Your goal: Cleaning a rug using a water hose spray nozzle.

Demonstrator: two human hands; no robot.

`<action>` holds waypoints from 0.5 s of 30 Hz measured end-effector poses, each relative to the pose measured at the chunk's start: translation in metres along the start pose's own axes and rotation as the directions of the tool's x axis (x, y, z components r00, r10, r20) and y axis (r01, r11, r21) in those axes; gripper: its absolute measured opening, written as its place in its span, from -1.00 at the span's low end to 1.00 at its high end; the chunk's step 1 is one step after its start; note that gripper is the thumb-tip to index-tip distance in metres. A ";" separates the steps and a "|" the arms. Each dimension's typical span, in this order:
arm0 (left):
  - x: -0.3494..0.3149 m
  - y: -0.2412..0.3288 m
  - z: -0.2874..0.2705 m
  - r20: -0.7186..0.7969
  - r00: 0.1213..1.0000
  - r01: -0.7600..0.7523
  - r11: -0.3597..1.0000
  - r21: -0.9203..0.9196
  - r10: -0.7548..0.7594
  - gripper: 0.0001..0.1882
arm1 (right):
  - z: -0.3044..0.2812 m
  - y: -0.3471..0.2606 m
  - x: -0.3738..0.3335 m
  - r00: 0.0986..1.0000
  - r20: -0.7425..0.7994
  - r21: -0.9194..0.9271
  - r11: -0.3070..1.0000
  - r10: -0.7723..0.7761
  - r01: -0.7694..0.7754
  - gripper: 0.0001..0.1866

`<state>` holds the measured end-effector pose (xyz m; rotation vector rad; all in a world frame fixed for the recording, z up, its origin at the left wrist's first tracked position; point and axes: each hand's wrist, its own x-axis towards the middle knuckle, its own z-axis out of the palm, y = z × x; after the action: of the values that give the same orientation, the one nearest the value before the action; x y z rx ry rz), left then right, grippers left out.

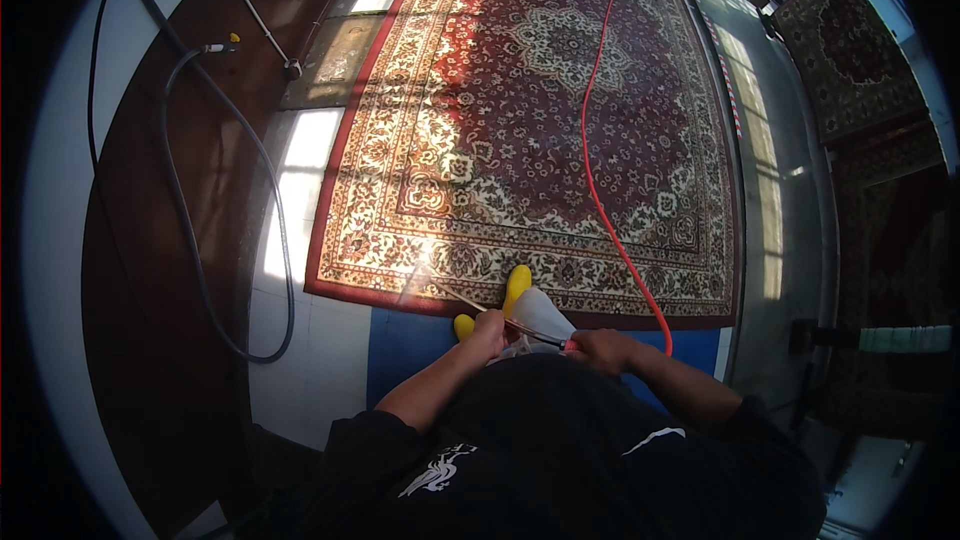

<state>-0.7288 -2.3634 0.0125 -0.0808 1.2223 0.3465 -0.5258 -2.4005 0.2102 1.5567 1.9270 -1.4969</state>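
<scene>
My left hand (487, 333) is closed around the thin shaft of a spray wand (462, 299), in front of my waist. Farther back on the same wand, my right hand (600, 348) is wrapped round its rear end, where a bit of red shows. The tip points forward and left at the near border of a large red and cream patterned rug (520, 150). A pale mist-like patch lies on the rug beyond the tip. An orange-red hose (622, 250) runs over the rug and passes beside my right hand; its joint with the wand is hidden.
My yellow boots (517, 286) stand at the rug's near edge, on blue and white flooring (310, 360). A grey hose (180, 180) loops down the brown wall at left. More rugs (850, 50) hang at right. Sunlight stripes the floor.
</scene>
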 end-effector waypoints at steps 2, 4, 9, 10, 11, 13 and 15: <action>0.006 -0.014 0.014 0.015 0.998 -0.063 0.989 -0.134 0.065 -0.74 | -0.012 -0.002 -0.012 0.997 0.010 -0.040 0.997 0.070 -0.070 -0.42; -0.011 -0.009 0.035 0.059 0.987 -0.137 0.976 -0.171 0.149 -0.80 | -0.018 0.007 -0.023 0.990 -0.038 -0.027 0.991 0.133 -0.134 -0.39; -0.012 -0.010 0.076 0.164 0.930 -0.344 0.937 0.067 0.329 -0.87 | 0.018 0.076 -0.045 0.979 -0.203 0.089 0.996 0.018 0.000 -0.41; -0.007 -0.015 0.087 0.216 0.927 -0.345 0.922 0.177 0.305 -0.87 | 0.023 0.091 -0.054 0.979 -0.202 0.101 0.995 0.017 0.003 -0.41; 0.000 -0.025 0.101 0.172 0.951 -0.289 0.933 0.215 0.255 -0.84 | 0.025 0.100 -0.064 0.978 -0.190 0.161 0.986 0.080 -0.050 -0.40; 0.017 -0.045 0.129 0.186 0.979 -0.133 0.956 0.260 0.086 -0.80 | 0.024 0.124 -0.088 0.969 -0.143 0.210 0.963 0.199 -0.167 -0.38; 0.031 -0.075 0.166 0.204 0.970 0.065 0.953 0.297 -0.130 -0.68 | 0.011 0.139 -0.122 0.961 -0.080 0.193 0.950 0.265 -0.246 -0.38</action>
<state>-0.5465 -2.3871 0.0318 0.1454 1.0308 0.0839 -0.3652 -2.4933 0.2158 1.9153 1.5982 -1.5390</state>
